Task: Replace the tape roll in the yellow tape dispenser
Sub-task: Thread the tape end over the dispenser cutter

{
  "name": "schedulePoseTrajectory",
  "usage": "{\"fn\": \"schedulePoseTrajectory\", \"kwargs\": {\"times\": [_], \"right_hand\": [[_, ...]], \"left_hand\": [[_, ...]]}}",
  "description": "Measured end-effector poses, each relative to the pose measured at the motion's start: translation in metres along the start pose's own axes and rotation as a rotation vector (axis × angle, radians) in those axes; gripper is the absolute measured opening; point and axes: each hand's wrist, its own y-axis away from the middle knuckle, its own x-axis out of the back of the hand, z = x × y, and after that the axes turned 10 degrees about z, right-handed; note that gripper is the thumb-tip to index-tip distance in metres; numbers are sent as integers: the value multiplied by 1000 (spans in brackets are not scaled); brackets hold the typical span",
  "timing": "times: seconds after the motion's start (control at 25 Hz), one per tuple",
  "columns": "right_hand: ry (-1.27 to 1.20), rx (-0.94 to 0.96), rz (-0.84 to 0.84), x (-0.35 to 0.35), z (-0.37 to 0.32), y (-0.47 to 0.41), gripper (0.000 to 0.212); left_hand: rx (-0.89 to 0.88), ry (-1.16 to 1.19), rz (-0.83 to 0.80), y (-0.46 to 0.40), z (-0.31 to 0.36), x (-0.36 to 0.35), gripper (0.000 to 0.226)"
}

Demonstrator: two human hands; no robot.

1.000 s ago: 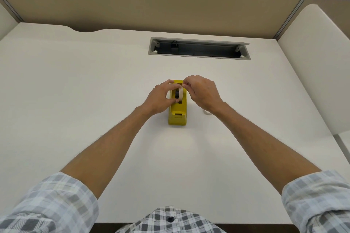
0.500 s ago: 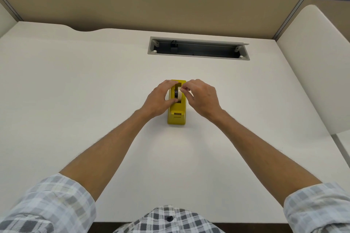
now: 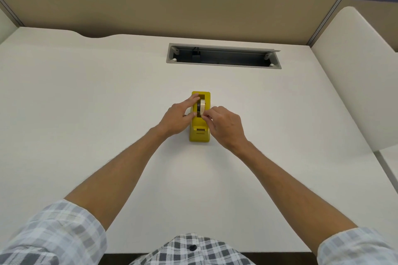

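Plaid sleeves frame the near edge of the pale surface [image 3: 86, 114]. Left hand [image 3: 176, 117] grips the left flank of the yellow tape dispenser [image 3: 199, 133], forefinger along the top, thumb at the slot. Dispenser sits mid-surface, lengthwise toward the far edge. Tape roll [image 3: 202, 107] stands upright in its well. Right hand [image 3: 226, 126] pinches narrowly at the roll's near side; whether its fingers hold the tape end I cannot tell. Beyond, an open cable tray [image 3: 224, 56] runs along the far edge.

Glossy yellow plastic tape dispenser [image 3: 199, 134], matt desk [image 3: 86, 103].
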Motion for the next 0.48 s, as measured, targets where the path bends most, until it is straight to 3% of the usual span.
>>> {"fn": "schedulePoseTrajectory", "kwargs": {"times": [0.28,0.48], "right_hand": [[19,-12,-6,-1,-4,5,21],[18,7,77,3,-11,15,11]], "left_hand": [[16,43,9,0,-3,-1,55],[16,31,7,0,-4,-2,55]]}}
